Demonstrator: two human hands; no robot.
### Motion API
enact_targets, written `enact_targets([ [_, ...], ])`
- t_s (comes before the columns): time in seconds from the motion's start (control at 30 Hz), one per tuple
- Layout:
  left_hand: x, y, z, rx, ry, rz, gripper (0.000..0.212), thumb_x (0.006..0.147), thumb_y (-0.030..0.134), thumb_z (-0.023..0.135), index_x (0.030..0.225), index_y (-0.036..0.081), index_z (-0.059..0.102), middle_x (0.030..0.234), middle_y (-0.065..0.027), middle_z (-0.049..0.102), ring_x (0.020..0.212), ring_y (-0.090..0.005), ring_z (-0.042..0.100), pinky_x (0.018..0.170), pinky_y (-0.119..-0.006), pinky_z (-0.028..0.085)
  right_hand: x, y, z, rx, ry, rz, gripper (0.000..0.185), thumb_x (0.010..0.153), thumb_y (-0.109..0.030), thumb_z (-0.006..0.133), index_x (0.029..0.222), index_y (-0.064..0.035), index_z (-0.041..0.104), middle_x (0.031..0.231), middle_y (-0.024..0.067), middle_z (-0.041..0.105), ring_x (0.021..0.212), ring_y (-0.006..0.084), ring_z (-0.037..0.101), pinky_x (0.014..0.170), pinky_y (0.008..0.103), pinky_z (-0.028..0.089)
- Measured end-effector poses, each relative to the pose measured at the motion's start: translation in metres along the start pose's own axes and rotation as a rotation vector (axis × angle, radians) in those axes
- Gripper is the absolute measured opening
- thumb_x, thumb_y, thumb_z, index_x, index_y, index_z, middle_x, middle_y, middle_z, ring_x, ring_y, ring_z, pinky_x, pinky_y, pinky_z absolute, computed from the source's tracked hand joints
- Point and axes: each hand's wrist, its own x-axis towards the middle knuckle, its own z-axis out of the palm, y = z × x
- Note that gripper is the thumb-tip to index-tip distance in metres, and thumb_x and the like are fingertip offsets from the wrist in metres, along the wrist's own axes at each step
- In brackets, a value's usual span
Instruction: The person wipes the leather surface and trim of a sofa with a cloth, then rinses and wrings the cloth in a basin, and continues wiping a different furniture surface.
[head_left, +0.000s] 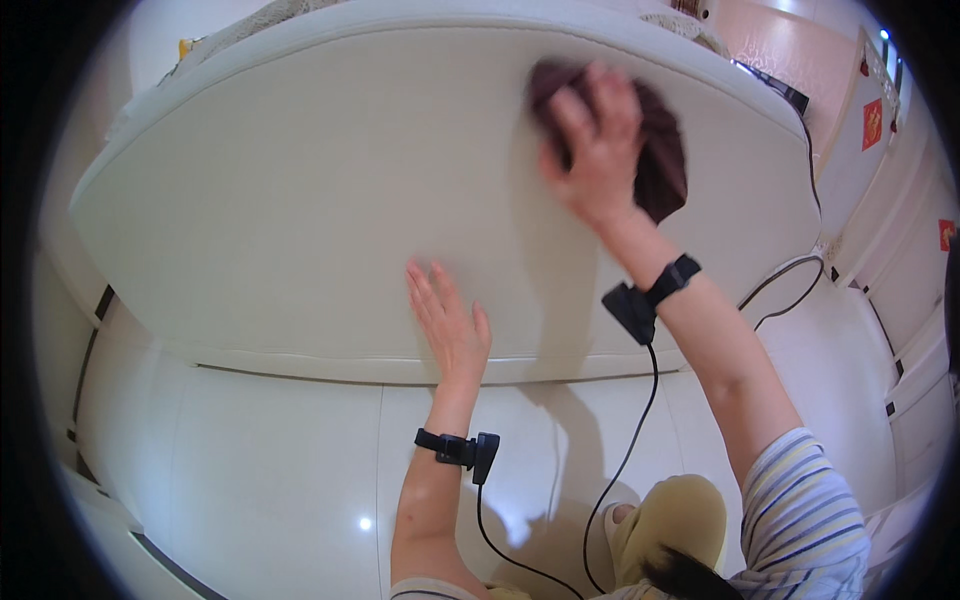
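Before me stands a broad cream upholstered panel (300, 187), apparently the back of a sofa, with a stitched seam along its upper edge. My right hand (600, 154) is high on its right part, gripping a bunched dark brown cloth (664, 165) against the surface. Both hand and cloth are blurred. Lower down, near the middle, my left hand (452, 322) rests its palm side on the panel with the thumb apart and nothing in it. Each wrist carries a black strap with a small device, the left one (469, 452) and the right one (649, 300) both trailing a cable.
Pale glossy floor tiles (285, 450) lie below the panel. A dark cord (795, 262) loops on the floor at the right end. Lacy covers (255, 30) lie over the top edge. White cabinets or doors (892, 277) line the right side. My bent knee (682, 517) is below.
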Motion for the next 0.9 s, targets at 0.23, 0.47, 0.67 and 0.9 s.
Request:
enact_targets([
  [0.23,-0.001,-0.004,0.003,0.016,-0.025,-0.04,0.089,0.081,0.007,0.066,0.154,-0.002,0.016,0.159,-0.031,0.008,0.149,-0.0453,0.008,0.118,-0.056,0.016,-0.058,-0.003,-0.005,0.556,-0.422,-0.394,0.042,0.089,-0.002,0.054,0.128,-0.0148,0.058,0.148,0.0161,0.042,0.142,0.04,0.033,0.115,0.0533,0.031],
  [0.47,-0.001,-0.009,0.002,0.026,-0.003,-0.133,0.09,0.081,0.009,0.067,0.154,-0.001,0.016,0.16,-0.0294,0.007,0.149,-0.0448,0.008,0.118,-0.057,0.014,0.042,0.012,0.018,0.059,0.131,-0.019,0.066,0.063,0.004,0.072,0.126,-0.0148,0.06,0.139,0.0137,0.048,0.133,0.0403,0.039,0.109,0.0491,0.035],
  [0.67,0.003,-0.01,0.001,-0.029,0.1,-0.173,0.091,0.081,0.009,0.067,0.155,-0.001,0.014,0.16,-0.0289,0.006,0.149,-0.0446,0.008,0.119,-0.054,0.015,-0.002,-0.082,0.061,0.503,-0.119,-0.351,0.037,0.083,-0.006,0.058,0.12,-0.0124,0.062,0.138,0.0167,0.051,0.131,0.0398,0.045,0.109,0.0503,0.037],
  [0.9,0.008,-0.007,0.001,-0.04,0.073,-0.216,0.092,0.081,0.009,0.066,0.155,-0.001,0.012,0.16,-0.0279,0.007,0.149,-0.0437,0.011,0.119,-0.054,0.015,-0.053,-0.055,0.047,0.476,-0.499,-0.522,0.037,0.082,-0.003,0.061,0.118,-0.0079,0.055,0.14,0.0171,0.048,0.136,0.0404,0.04,0.11,0.052,0.037],
])
